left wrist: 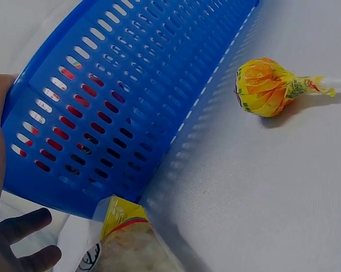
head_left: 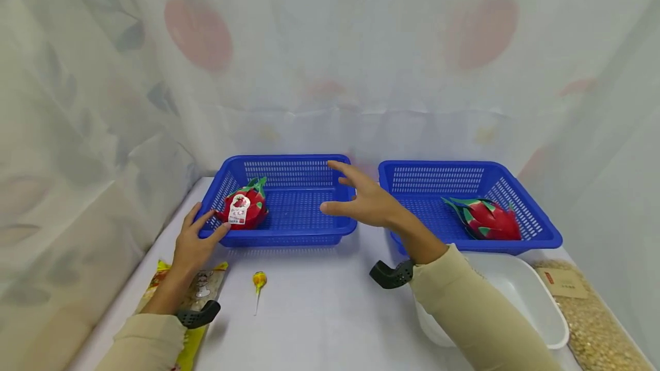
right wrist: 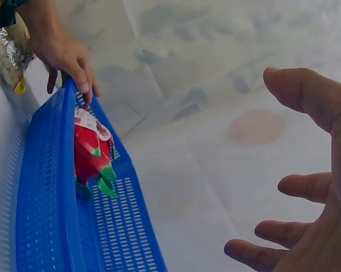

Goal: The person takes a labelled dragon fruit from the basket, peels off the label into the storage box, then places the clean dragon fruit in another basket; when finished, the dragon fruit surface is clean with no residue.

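Dragon fruit (head_left: 252,215) sits in the left end of the left blue basket (head_left: 304,205): long axis near-left to far-right, green leaves at the far end, label (head_left: 239,209) facing me. Underside hidden; left wrist view gives only red and white patches through the slots. Label's small print unreadable. My left forearm (head_left: 167,293) covers part of a yellow bag (head_left: 206,285), also cut off at the frame's bottom. My right sleeve (head_left: 479,314) overlaps a white tub (head_left: 507,279). My left grip (head_left: 195,244) is at the basket's near-left corner, fingers apart over the rim; can't tell if the tips press the fruit. My right grip (head_left: 368,199) hovers by the basket's right end, fingers and thumb spread, pointing left.
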